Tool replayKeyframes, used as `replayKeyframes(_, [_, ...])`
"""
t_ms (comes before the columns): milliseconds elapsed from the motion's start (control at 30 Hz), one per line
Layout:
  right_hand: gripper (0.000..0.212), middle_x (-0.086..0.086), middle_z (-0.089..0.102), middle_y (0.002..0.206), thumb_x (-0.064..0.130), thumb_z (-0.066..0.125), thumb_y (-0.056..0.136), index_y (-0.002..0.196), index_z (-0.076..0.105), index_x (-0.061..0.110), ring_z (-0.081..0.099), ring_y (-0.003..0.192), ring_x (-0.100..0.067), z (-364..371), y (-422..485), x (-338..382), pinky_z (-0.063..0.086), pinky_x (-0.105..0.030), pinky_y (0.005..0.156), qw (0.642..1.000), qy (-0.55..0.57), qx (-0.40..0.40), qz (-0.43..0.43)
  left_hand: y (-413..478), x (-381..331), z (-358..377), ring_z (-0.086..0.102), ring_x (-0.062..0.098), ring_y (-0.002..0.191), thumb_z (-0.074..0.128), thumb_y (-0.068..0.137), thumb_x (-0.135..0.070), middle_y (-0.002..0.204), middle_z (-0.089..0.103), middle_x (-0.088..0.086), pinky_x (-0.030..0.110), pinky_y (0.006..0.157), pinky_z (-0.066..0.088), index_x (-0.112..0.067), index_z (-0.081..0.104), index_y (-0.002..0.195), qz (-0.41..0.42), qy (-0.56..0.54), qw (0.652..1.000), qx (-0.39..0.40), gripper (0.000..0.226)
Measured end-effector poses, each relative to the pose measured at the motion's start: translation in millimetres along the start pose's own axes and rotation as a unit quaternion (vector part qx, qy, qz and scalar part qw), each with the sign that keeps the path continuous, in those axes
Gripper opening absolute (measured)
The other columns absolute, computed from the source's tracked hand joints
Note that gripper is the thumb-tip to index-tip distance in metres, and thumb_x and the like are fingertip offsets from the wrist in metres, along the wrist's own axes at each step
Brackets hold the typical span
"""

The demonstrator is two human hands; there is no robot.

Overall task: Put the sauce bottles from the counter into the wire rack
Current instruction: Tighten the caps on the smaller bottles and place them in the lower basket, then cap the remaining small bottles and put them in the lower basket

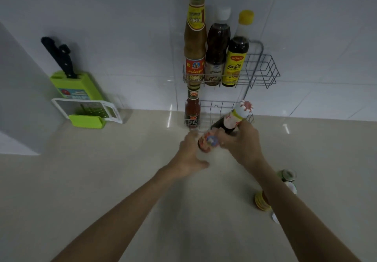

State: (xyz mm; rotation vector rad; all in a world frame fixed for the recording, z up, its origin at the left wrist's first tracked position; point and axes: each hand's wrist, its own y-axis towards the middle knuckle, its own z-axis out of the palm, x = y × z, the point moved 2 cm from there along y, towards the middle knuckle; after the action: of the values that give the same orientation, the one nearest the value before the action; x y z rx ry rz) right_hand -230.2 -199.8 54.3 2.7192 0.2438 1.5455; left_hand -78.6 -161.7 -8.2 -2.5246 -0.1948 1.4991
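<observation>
A two-tier wire rack (267, 68) hangs on the tiled wall. Its upper shelf holds three bottles: a tall tan sauce bottle (194, 43), a dark bottle with a white cap (217, 53) and a dark bottle with a yellow cap (236, 57). On the lower shelf (216, 106) stands a red chili sauce bottle (192, 110). In front of the lower shelf, both hands hold a dark sauce bottle (230, 122) with a red-and-white cap, tilted to the right. My left hand (190, 155) grips its base, my right hand (240, 143) its middle.
Several more bottles stand on the beige counter at the right, seen from above: a green-white cap (287, 175) and a yellow cap (261, 201), partly behind my right forearm. A green knife block (75, 86) with black knives and a grater (89, 108) stand at the left wall.
</observation>
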Motion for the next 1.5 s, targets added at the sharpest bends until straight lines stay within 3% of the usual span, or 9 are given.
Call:
replayKeyframes(167, [0.028, 0.005, 0.068, 0.09, 0.016, 0.075, 0.076, 0.101, 0.062, 0.013, 0.062, 0.081, -0.008, 24.7, 66.8, -17.1, 0.046, -0.009, 0.07, 0.996, 0.009, -0.058, -0.068, 64.9, 10.4, -38.4, 0.022, 0.023, 0.146, 0.075, 0.078, -0.004, 0.161, 0.016, 0.005, 0.022, 0.106, 0.023, -0.016, 0.002, 0.154, -0.071, -0.091, 0.99, -0.077, 0.106])
replayKeyframes(300, [0.043, -0.01, 0.058, 0.114, 0.014, 0.075, 0.077, 0.115, 0.056, 0.008, 0.055, 0.1, -0.02, 50.2, 109.2, -42.7, 0.045, -0.027, 0.083, 0.996, -0.055, 0.012, -0.069, 101.4, 14.4, -47.6, 0.027, 0.027, 0.144, 0.073, 0.075, 0.001, 0.162, 0.012, 0.002, 0.04, 0.114, 0.033, -0.029, -0.004, 0.153, -0.089, -0.159, 0.981, -0.067, 0.114])
replayKeyframes(500, [0.05, -0.01, 0.062, 0.113, 0.005, 0.065, 0.085, 0.127, 0.038, 0.006, 0.06, 0.103, -0.026, 63.3, 135.4, -55.3, 0.05, -0.035, 0.08, 0.994, -0.054, 0.087, -0.035, 114.6, 13.7, -37.3, 0.049, 0.018, 0.109, 0.055, 0.071, 0.02, 0.13, 0.043, 0.0, 0.027, 0.071, 0.048, -0.031, 0.008, 0.152, -0.051, -0.194, 0.979, -0.025, 0.106])
replayKeyframes(700, [0.04, -0.02, 0.061, 0.118, 0.007, 0.057, 0.09, 0.124, 0.036, 0.004, 0.059, 0.107, -0.037, 78.5, 139.2, -59.4, 0.04, -0.032, 0.074, 0.988, -0.097, 0.116, -0.005, 115.2, 14.5, -33.7, 0.045, 0.027, 0.127, 0.057, 0.07, 0.022, 0.141, 0.041, 0.008, 0.041, 0.095, 0.047, -0.03, 0.004, 0.152, -0.045, -0.191, 0.98, -0.026, 0.11])
replayKeyframes(867, [0.083, -0.017, 0.026, 0.157, 0.013, 0.059, 0.093, 0.152, 0.0, 0.007, 0.031, 0.141, -0.033, 61.2, 117.6, -48.4, 0.03, -0.038, 0.11, 0.984, -0.098, 0.144, 0.044, 97.9, 6.4, -28.2, 0.036, 0.022, 0.137, 0.057, 0.079, 0.017, 0.155, 0.027, 0.003, 0.04, 0.106, 0.043, -0.024, -0.014, 0.152, -0.06, -0.16, 0.985, -0.034, 0.11])
replayKeyframes(1033, [0.042, -0.008, 0.057, 0.135, 0.006, 0.059, 0.09, 0.131, 0.053, 0.011, 0.053, 0.124, -0.023, -25.1, 53.7, -25.8, 0.043, -0.033, 0.105, 0.989, -0.106, 0.002, -0.105, 49.7, 2.7, 9.7, 0.036, 0.004, 0.123, 0.057, 0.082, 0.011, 0.139, 0.038, -0.007, 0.017, 0.099, 0.033, -0.018, 0.017, 0.151, -0.013, -0.115, 0.982, -0.149, 0.084])
replayKeyframes(1167, [0.04, -0.005, 0.068, 0.118, -0.012, 0.052, 0.081, 0.112, 0.068, 0.008, 0.064, 0.107, -0.015, -90.3, -19.5, -48.7, 0.051, -0.024, 0.094, 0.983, -0.108, -0.063, -0.136, 9.3, 19.5, 70.9, 0.03, 0.004, 0.135, 0.058, 0.082, 0.009, 0.141, 0.035, -0.015, 0.017, 0.105, 0.028, -0.021, 0.029, 0.147, 0.003, -0.105, 0.991, -0.079, 0.077])
replayKeyframes(1333, [0.037, -0.002, 0.071, 0.09, -0.019, 0.05, 0.074, 0.093, 0.068, 0.008, 0.065, 0.081, -0.009, -111.3, -112.7, -131.6, 0.048, -0.011, 0.075, 0.979, -0.11, -0.167, -0.037, -27.9, 14.2, 144.0, 0.032, 0.002, 0.138, 0.069, 0.081, -0.004, 0.147, 0.037, -0.013, 0.02, 0.112, 0.025, -0.024, 0.033, 0.144, 0.053, -0.064, 0.995, 0.052, 0.075])
replayKeyframes(1500, [0.028, -0.007, 0.067, 0.114, 0.011, 0.065, 0.082, 0.11, 0.067, 0.012, 0.061, 0.092, -0.034, -76.1, -158.5, -223.6, 0.045, -0.031, 0.083, 0.977, -0.208, -0.009, 0.047, -24.9, -7.0, 185.1, 0.039, -0.002, 0.134, 0.079, 0.071, -0.031, 0.146, 0.045, -0.01, 0.02, 0.11, 0.03, -0.026, 0.035, 0.14, 0.073, -0.037, 0.99, 0.113, 0.082])
